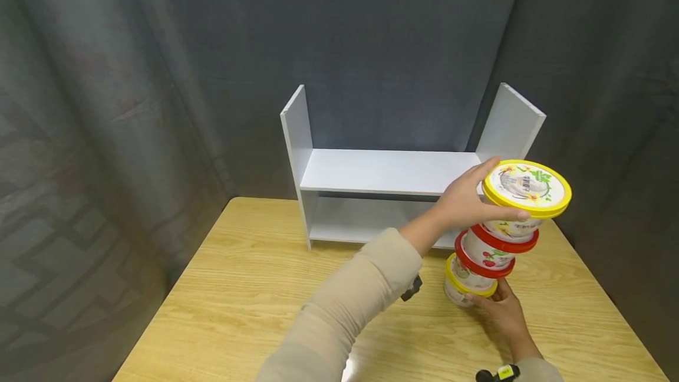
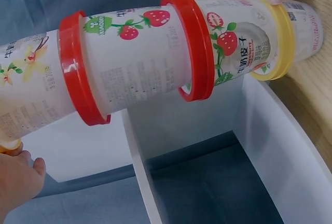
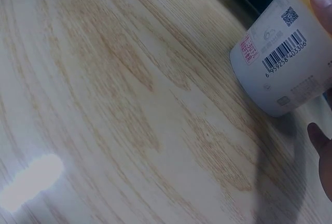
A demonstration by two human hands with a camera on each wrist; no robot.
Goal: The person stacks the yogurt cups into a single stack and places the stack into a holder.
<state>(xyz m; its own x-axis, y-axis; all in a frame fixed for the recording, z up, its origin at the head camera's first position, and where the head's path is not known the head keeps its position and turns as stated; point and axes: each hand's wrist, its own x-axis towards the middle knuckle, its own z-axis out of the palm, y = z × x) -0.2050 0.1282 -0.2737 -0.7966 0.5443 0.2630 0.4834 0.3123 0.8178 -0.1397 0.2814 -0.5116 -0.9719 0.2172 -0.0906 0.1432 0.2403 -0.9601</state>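
Note:
A leaning stack of paper ice-cream-style tubs stands in front of the shelf's right end. The top tub (image 1: 525, 187) has a yellow lid, and my left hand (image 1: 469, 196) grips it around the lid. Below come two strawberry-printed tubs with red lids, the upper (image 2: 137, 53) and the lower (image 2: 241, 42). At the base is another yellow-lidded tub (image 1: 458, 293), barcode showing in the right wrist view. My right hand (image 1: 501, 311) holds this one near its lid, with a thumb (image 3: 322, 6) on the lid's edge. The left wrist view shows the stack sideways.
A white two-tier shelf (image 1: 389, 171) with upright side panels stands at the back of the wooden table (image 1: 254, 287), just behind the stack. Grey curtains (image 1: 392, 46) hang behind and on both sides. The table's right edge runs beyond the tubs.

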